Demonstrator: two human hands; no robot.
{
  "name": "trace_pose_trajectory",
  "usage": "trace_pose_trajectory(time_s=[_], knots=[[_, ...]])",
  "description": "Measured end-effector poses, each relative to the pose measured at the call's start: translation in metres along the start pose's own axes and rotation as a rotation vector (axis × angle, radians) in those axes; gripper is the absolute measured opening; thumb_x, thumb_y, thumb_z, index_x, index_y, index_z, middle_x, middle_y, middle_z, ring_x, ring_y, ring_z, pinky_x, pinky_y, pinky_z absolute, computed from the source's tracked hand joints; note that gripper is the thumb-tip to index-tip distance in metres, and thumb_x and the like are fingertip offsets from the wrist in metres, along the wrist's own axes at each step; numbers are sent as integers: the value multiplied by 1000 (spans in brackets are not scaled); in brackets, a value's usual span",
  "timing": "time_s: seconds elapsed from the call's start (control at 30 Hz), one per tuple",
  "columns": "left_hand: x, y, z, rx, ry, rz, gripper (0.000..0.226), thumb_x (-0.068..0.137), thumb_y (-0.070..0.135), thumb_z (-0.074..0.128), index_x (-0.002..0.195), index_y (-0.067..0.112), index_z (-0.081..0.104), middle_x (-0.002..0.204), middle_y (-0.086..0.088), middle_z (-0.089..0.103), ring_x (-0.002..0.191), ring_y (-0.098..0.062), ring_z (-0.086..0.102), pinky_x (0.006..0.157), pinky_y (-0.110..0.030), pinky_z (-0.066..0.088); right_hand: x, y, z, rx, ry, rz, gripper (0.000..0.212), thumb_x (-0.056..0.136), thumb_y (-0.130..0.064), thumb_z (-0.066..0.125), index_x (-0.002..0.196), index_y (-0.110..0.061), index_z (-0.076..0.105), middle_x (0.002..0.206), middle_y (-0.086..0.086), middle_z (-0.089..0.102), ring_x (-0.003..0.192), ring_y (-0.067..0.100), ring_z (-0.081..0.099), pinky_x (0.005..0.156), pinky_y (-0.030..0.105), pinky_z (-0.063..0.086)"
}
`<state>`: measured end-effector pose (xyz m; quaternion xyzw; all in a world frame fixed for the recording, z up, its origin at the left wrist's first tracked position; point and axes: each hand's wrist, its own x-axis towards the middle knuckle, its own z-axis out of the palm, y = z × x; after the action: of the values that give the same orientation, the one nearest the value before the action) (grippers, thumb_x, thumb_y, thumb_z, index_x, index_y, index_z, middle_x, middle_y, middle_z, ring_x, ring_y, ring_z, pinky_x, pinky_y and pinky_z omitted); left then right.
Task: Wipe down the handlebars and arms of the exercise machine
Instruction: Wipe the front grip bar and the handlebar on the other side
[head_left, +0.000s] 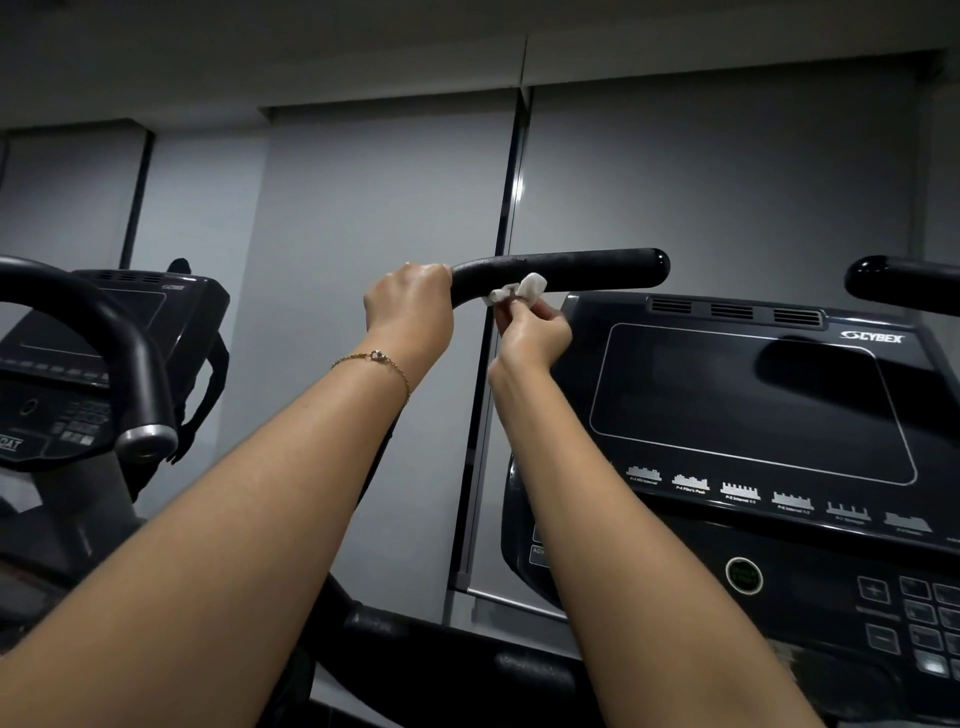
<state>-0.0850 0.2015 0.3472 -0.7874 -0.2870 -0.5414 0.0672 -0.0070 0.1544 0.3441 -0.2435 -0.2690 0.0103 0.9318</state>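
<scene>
A black padded handlebar (587, 267) of the exercise machine runs level across the middle of the view, its rounded end pointing right. My left hand (410, 301) grips the bar at its left bend, fingers curled over the top. My right hand (530, 330) pinches a small crumpled white wipe (522, 291) and holds it against the underside of the bar, just right of my left hand. A second handlebar (904, 283) juts in from the right edge.
The machine's black console (753, 405) with a dark screen and keypad sits below and right of the bar. Another machine's curved black handle (119, 353) and console (67, 395) stand at the left. Grey wall panels lie behind.
</scene>
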Motion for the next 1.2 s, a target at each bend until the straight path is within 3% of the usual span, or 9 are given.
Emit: trace_pose_trajectory(time_s=[0.13,0.23,0.4,0.47,0.53,0.6,0.77,0.97,1.2], knots=[[1,1,1,-5,4,-10,33,94,7,45,124,16,56,113,-12,59,104,-32,56,71,-30,35,-17,13,9,-95,-91,34,36,86,16,47,60,-8,51,62,5,54,70,18,56,88,34,50],[2,-3,-1,-19,-8,-24,35,93,8,48,126,20,56,116,-12,59,107,-32,55,73,-31,35,-18,8,2,-166,-174,-4,19,86,14,49,76,-1,54,66,7,57,64,15,57,83,34,53],[1,-2,-2,-25,-7,-27,38,92,4,47,126,20,55,112,-10,60,102,-31,57,69,-31,35,4,-23,-16,-643,-233,-603,12,87,-11,60,96,-5,67,90,10,64,82,21,62,83,37,54],[1,-2,-1,-16,-2,-15,40,91,3,46,126,19,55,112,-9,60,102,-29,57,69,-30,35,11,-43,-15,-968,-301,-877,20,88,-3,54,103,-5,67,97,6,57,83,11,55,89,17,46],[2,-2,1,-14,-4,-9,41,91,2,47,128,20,54,113,-9,59,104,-28,57,69,-31,36,20,-58,-9,-1300,-320,-950,23,93,-4,48,108,-3,66,104,9,55,85,10,52,85,8,36],[2,-2,2,-15,-5,-9,41,92,2,47,129,19,53,114,-9,58,104,-29,56,69,-31,36,28,-57,-4,-1452,-283,-945,25,97,-7,44,105,0,65,107,14,55,88,21,58,83,17,41],[-1,-3,0,-36,1,-30,39,93,6,47,129,22,52,115,-10,57,106,-31,55,72,-32,36,19,-25,0,-1607,-477,-1053,32,98,-5,38,126,-3,54,109,15,53,96,28,55,86,35,48],[-2,-5,1,-55,-7,-9,43,93,5,46,132,23,50,118,-10,56,109,-30,54,73,-31,35,32,-40,-12,-1570,-284,-1022,36,97,-3,38,131,-4,51,114,15,51,100,28,52,90,33,46],[-3,-6,0,-45,-10,-7,42,94,6,45,133,23,50,117,-10,56,107,-31,55,72,-32,36,34,-40,-12,-1665,-469,-1129,42,95,1,39,136,-9,46,113,14,52,99,29,53,85,35,48]])
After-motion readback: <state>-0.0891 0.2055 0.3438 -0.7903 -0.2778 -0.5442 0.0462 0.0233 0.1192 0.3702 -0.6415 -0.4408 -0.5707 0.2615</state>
